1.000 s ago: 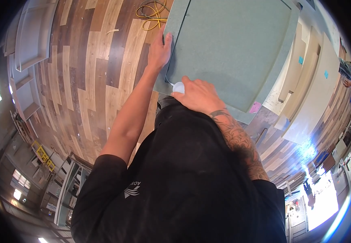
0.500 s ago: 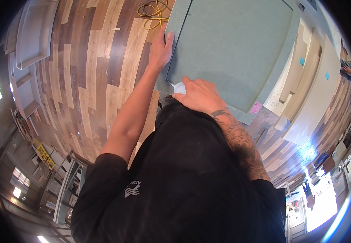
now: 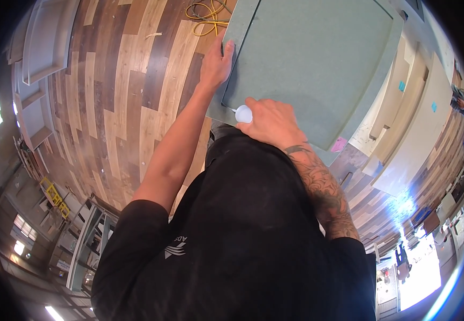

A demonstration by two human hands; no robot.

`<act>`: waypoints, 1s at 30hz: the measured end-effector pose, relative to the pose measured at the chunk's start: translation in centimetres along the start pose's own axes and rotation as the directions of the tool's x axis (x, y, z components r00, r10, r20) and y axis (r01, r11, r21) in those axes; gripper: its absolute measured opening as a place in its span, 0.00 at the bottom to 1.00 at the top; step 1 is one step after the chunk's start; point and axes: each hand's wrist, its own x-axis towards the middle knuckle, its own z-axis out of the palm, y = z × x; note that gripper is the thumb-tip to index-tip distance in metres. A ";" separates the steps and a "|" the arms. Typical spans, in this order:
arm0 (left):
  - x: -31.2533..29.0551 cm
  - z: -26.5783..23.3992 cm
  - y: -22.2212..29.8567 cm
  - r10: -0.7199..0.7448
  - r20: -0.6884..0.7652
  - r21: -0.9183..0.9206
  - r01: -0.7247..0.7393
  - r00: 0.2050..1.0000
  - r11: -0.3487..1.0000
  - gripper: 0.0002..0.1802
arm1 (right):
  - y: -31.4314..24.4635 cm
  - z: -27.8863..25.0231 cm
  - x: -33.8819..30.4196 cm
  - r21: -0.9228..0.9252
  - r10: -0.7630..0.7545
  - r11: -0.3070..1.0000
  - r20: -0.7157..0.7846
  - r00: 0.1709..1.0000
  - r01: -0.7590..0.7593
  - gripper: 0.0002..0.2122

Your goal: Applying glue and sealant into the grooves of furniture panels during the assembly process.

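A large grey-green framed panel (image 3: 307, 67), like a cabinet door, lies in front of me with a raised border round its recessed middle. My left hand (image 3: 217, 67) grips its left edge, thumb on top and fingers partly hidden below the rim. In my right hand (image 3: 272, 123) is a small white squeeze bottle (image 3: 244, 114), tilted so its round end faces up. The bottle's thin nozzle points left at the near-left inner corner, where border and recess meet. Whether the tip touches the panel I cannot tell. A pink sticker (image 3: 339, 144) is on the panel's near-right corner.
A yellow cord (image 3: 208, 21) lies coiled on the plank floor (image 3: 130, 91) past the left edge. Pale boards (image 3: 422, 123) with blue tape stand at right. White cabinet boxes (image 3: 47, 43) are at far left. Another person (image 3: 462, 101) shows at the right rim.
The panel and both hands appear shifted slightly right in the picture. My right hand still holds the bottle near the same corner, and my left hand keeps its grip.
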 end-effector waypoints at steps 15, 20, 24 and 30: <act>-0.1 -0.6 0.0 0.023 -0.004 -0.021 -0.023 1.000 1.000 0.29 | 0.9 -0.2 -0.4 -0.102 -0.094 0.991 -0.109 0.990 0.083 0.19; -0.2 -0.7 0.1 0.030 0.000 -0.022 -0.030 1.000 0.999 0.30 | 1.8 -0.4 -0.6 -0.121 -0.170 0.981 -0.164 0.972 0.152 0.19; -0.3 -0.7 0.2 0.073 -0.016 -0.032 -0.074 0.997 0.997 0.30 | 2.2 -0.7 -0.3 -0.143 -0.221 0.969 -0.147 0.964 0.200 0.24; -0.5 -0.9 0.1 0.033 -0.013 -0.008 -0.033 0.999 0.999 0.30 | 1.6 -1.6 0.0 -0.222 -0.281 0.941 -0.102 0.954 0.254 0.24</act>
